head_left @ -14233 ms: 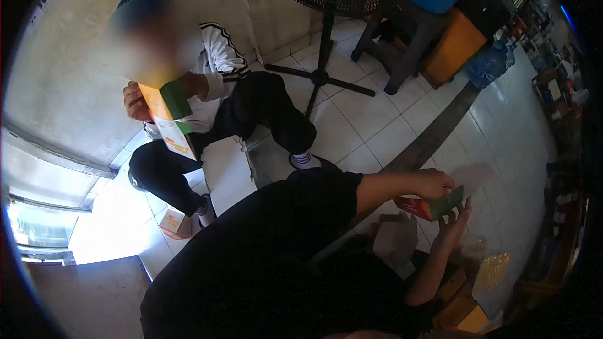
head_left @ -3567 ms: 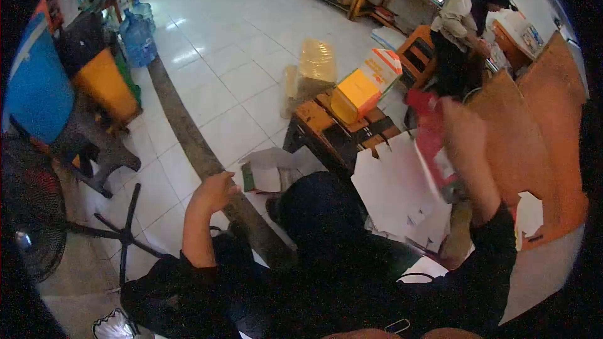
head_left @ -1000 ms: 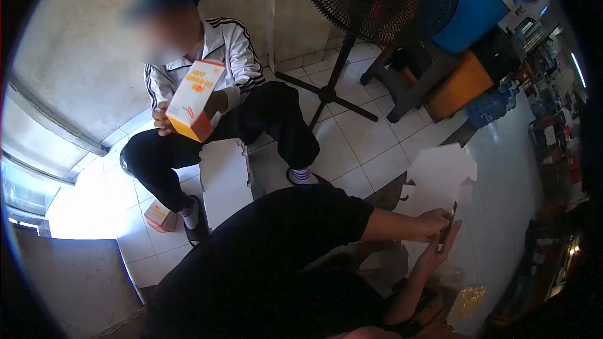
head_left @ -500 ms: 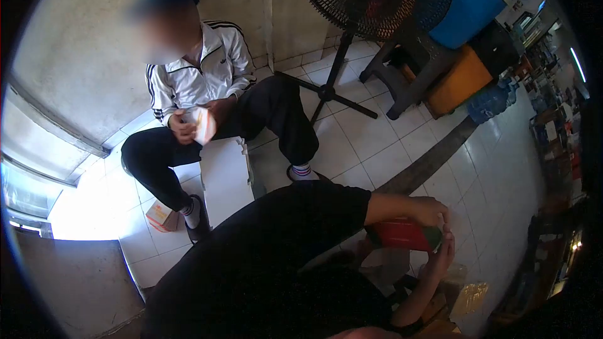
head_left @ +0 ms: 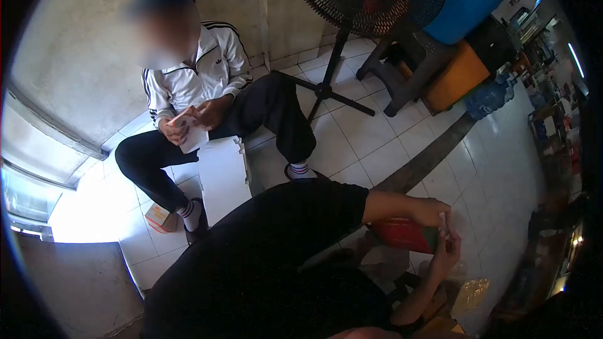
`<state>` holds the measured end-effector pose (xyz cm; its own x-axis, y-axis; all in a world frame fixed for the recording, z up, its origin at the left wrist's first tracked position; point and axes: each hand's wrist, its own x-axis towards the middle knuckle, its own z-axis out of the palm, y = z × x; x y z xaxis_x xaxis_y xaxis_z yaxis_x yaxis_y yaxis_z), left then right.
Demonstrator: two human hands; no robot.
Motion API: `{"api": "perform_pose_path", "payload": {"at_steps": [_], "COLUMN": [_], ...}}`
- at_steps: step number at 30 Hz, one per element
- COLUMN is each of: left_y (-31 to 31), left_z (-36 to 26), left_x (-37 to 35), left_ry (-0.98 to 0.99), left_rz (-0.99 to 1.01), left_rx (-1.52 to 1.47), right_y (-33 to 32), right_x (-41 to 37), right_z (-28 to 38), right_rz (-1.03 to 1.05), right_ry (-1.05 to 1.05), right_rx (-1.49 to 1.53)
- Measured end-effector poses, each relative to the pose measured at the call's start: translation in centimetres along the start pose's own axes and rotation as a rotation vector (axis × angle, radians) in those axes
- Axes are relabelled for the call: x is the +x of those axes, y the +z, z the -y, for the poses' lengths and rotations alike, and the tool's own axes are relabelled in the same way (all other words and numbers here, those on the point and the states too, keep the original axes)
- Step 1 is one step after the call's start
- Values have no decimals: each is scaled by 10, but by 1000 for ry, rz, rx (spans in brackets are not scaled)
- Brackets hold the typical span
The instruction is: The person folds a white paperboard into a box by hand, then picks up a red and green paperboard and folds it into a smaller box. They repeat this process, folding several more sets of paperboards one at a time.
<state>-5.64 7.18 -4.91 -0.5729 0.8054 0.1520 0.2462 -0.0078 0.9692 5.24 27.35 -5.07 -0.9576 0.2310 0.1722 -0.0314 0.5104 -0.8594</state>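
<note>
A red box with a green end [head_left: 402, 233] lies below my left forearm. My left hand [head_left: 432, 212] is bent over its upper right side, fingers closed at the green end. From below, my right hand [head_left: 446, 251] reaches the same end, its fingers closed and raised close to the left fingertips. Something small and pale shows between the two hands, too small to name. The undersides of the fingers are partly hidden.
A person [head_left: 198, 81] sits against the wall, holding a white and orange carton [head_left: 190, 133]. A long white box [head_left: 223, 176] lies between us, with a small carton [head_left: 160, 218] beside their foot. Behind stand a fan [head_left: 325, 91], a stool [head_left: 408, 66] and a blue cooler [head_left: 468, 3].
My right hand has shifted slightly right and its fingers have moved up beside the left fingertips. The other person's carton has turned and moved slightly left.
</note>
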Motion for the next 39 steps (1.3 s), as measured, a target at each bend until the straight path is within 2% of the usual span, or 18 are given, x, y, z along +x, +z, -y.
{"api": "perform_pose_path", "payload": {"at_steps": [3, 6, 9, 11, 12, 14, 17, 20, 23, 27, 29, 31, 33, 34, 36, 37, 39], "left_y": [-5, -7, -9, -9, -5, 7, 3, -4, -17, -16, -15, -19, -14, -14, -18, -23, -28], "left_z": [-7, -11, -13, -20, -15, 0, -27, -29, -37, 4, 34, 9, 13, 9, -13, -24, -15], "left_x": [-8, -9, -9, -10, -6, 5, -9, -7, -10, 2, 9, -5, -6, -7, -9, -10, -9], "left_ry": [54, 26, 37, 16, 65, 164, 93, 183, 34, 62, 44, -121, -204, -244, -326, -365, -179], "left_rz": [8, 51, 142, 182, 181, 178, 238, 190, 245, 68, 41, 67, 29, 8, -219, -333, -748], "left_rx": [-21, -110, -207, -238, -250, -281, -415, -294, -403, -50, 87, 47, 97, 128, 131, 123, 678], "right_y": [14, 17, 18, 9, 5, 2, 2, 13, 17, 12, 14, 19, 19, 16, 12, 9, 1], "right_x": [-11, -13, -14, -10, -9, -10, -13, -18, -17, -11, -18, -27, -28, -28, -25, -21, -10], "right_z": [10, 36, 40, 21, 14, 8, 17, 42, 49, 34, 65, 82, 85, 81, 69, 61, 37], "right_rz": [91, 199, 113, 146, 161, 179, 194, 168, 150, 196, 225, 219, 203, 169, 104, 17, -160], "right_ry": [175, 330, 401, 431, 445, 416, 392, 323, 262, 179, -42, -181, -265, -227, -160, -102, 3], "right_rx": [363, 332, 340, 515, 601, 547, 508, 501, 337, 197, -53, -274, -460, -353, -143, -146, -137]}}
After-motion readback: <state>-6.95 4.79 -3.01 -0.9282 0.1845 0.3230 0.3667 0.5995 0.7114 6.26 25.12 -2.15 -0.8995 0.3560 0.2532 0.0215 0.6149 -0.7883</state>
